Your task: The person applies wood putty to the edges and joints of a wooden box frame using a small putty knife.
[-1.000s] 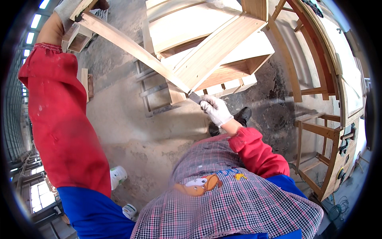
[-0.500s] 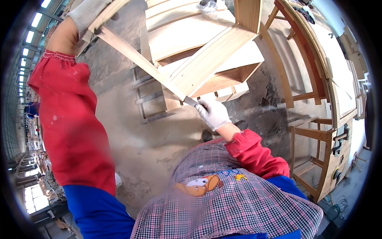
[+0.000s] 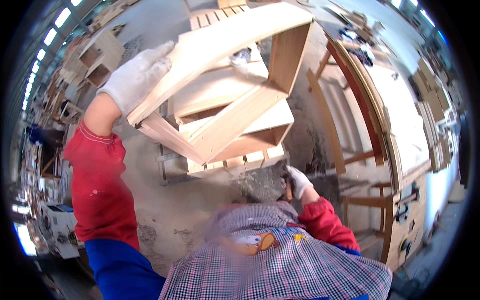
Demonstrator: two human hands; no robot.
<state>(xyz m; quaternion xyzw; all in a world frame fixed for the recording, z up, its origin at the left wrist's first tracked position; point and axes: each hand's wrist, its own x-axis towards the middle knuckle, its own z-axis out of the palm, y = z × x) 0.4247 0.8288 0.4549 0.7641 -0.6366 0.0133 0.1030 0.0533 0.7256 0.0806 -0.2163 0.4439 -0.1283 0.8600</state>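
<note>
The left hand point(image 3: 136, 76) alone grips the pale rectangular wooden frame point(image 3: 200, 52), which could therefore tip; the right hand point(image 3: 300, 182) clasps a blurred dark tool point(image 3: 287, 185).

Glare whitens the tabletop point(image 3: 401, 112); the fisheye corners fall black.

A pale wooden frame point(image 3: 245, 117) (open inside) tilts, a dark tool point(image 3: 287, 186) apart.

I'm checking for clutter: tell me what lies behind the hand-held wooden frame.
Through the opening of the wooden frame, pale wooden boxes and some clear plastic show. It covers parts of the boxes; what lies there cannot be seen.
</note>
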